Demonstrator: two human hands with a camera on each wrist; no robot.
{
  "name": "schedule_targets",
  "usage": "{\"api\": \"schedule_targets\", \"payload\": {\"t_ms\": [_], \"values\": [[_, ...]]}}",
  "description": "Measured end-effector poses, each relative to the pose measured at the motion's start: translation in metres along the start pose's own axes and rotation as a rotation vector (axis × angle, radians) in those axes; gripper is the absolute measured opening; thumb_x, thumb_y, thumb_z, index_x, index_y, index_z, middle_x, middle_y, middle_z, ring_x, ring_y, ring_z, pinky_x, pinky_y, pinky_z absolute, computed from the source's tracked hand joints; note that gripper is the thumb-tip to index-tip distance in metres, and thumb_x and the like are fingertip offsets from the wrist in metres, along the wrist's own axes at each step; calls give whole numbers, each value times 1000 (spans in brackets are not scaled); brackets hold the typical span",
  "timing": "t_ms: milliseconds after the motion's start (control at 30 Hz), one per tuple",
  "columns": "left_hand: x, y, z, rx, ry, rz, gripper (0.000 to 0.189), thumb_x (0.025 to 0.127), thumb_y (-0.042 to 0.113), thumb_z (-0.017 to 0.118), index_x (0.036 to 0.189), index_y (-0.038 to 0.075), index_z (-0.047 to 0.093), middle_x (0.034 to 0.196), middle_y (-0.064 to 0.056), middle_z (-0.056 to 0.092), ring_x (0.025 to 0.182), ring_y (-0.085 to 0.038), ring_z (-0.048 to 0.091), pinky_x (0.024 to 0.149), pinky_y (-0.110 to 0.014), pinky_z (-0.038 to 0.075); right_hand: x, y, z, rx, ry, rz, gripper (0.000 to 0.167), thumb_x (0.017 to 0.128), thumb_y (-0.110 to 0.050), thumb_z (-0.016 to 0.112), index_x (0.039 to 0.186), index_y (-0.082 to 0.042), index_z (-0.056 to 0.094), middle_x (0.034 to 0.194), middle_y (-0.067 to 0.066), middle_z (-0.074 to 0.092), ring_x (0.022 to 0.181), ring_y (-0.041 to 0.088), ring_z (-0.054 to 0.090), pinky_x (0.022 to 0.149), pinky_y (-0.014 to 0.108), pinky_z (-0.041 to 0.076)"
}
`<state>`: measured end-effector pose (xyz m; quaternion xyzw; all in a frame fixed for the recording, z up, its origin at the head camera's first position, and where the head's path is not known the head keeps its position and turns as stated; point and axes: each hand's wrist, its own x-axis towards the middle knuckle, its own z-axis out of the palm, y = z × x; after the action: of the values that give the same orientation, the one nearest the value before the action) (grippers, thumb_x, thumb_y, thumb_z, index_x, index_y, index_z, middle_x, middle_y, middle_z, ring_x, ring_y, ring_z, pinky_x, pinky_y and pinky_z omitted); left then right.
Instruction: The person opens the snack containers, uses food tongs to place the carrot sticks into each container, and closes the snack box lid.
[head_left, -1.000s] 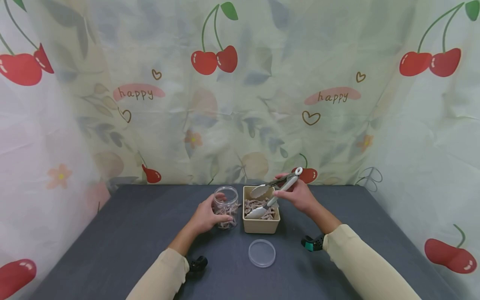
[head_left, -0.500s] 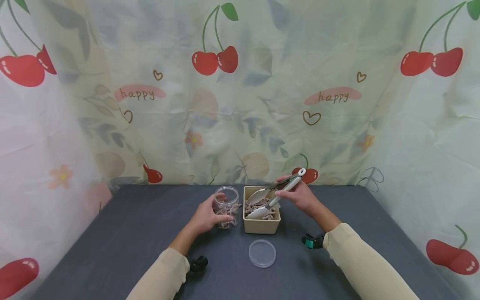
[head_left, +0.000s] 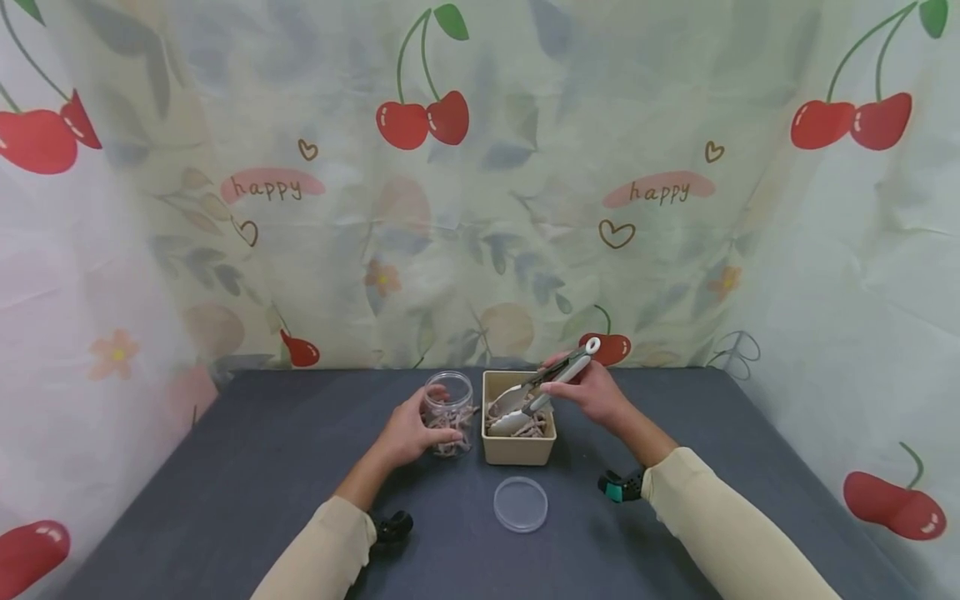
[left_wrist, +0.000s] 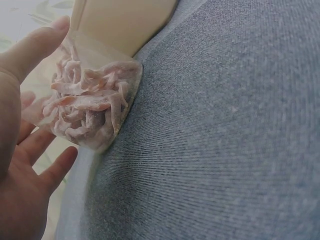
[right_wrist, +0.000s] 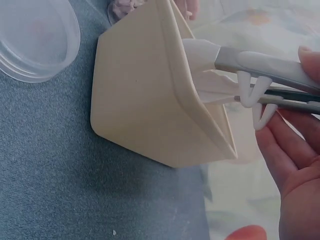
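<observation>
My left hand (head_left: 406, 429) holds a clear open-topped jar (head_left: 459, 402) upright on the table, thumb in front and fingers round behind. In the left wrist view, pale pinkish-brown strips (left_wrist: 87, 100) fill its lower part. Just right of the jar stands a beige rectangular bin (head_left: 519, 452) with more of these strips (head_left: 536, 427) inside. My right hand (head_left: 598, 395) grips white-and-metal tongs (head_left: 564, 383), thumb on the near arm. Their white tips point down into the bin, close together over the strips; in the right wrist view the bin's wall hides the ends.
A clear round lid (head_left: 521, 505) lies flat on the dark table (head_left: 300, 467) in front of the bin. Behind the table hangs a cherry-print curtain (head_left: 465, 208), with more curtain on both sides. Black straps with small devices hang under both wrists.
The tongs' tips have come from wide apart to close together inside the bin, the far arm swinging down toward the near one. The left hand and jar stay in place.
</observation>
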<state>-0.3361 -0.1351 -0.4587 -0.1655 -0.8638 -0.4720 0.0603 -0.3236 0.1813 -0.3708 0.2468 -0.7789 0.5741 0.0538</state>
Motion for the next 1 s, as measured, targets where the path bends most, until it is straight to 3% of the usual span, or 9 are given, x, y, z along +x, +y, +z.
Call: {"api": "schedule_targets", "payload": {"t_ms": [333, 600, 833, 1000], "values": [[-1, -1, 1, 19, 3, -9, 76, 69, 29, 90, 133, 11, 53, 126, 2, 61, 106, -20, 55, 90, -43, 42, -6, -15, 5, -92, 60, 6, 32, 84, -1, 74, 111, 11, 62, 110, 27, 63, 83, 9, 60, 74, 25, 49], [1, -2, 2, 10, 7, -2, 74, 69, 26, 90, 132, 13, 54, 126, 1, 61, 108, -21, 55, 91, -44, 42, -5, -22, 4, -166, 88, -23, 29, 85, -1, 73, 109, 11, 62, 103, 23, 66, 83, 17, 61, 72, 26, 50], [1, -1, 2, 23, 12, 1, 72, 70, 26, 90, 131, 14, 54, 126, 2, 61, 104, -20, 55, 89, -43, 42, 6, 8, -4, -152, 100, -6, 29, 85, -7, 75, 111, 4, 65, 103, 18, 66, 83, 17, 60, 72, 27, 49], [0, -1, 1, 15, 10, -9, 72, 70, 25, 89, 132, 15, 53, 126, 3, 61, 105, -20, 55, 90, -44, 42, 10, 9, -8, -149, 117, -14, 28, 85, -10, 76, 109, 2, 66, 100, 15, 66, 80, 17, 60, 69, 28, 49]]}}
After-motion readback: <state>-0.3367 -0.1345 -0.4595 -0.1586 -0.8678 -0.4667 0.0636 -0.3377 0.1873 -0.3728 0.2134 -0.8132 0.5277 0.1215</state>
